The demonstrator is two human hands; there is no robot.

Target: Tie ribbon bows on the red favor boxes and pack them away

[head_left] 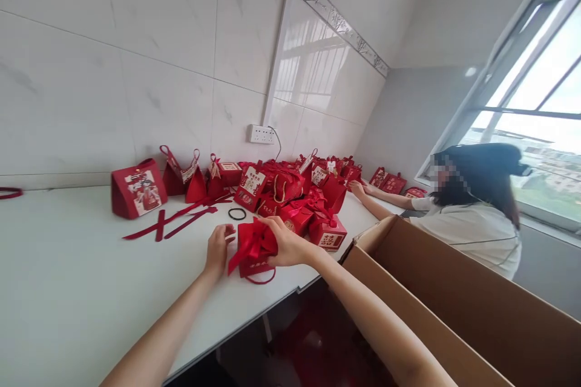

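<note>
My right hand (285, 243) is closed round a small red gift box (254, 254) with a red ribbon bow on top, at the near edge of the white table (82, 290). My left hand (218, 248) touches the box's left side, fingers curled against it. A red cord handle loops below the box. Just behind it stand more red gift boxes (327, 233).
A pile of red boxes and bags (290, 184) fills the table's far side, with loose red ribbons (177, 221) and a black hair band (236, 213). A large open cardboard carton (454, 308) stands at right. Another person (472, 211) reaches onto the table beside the window.
</note>
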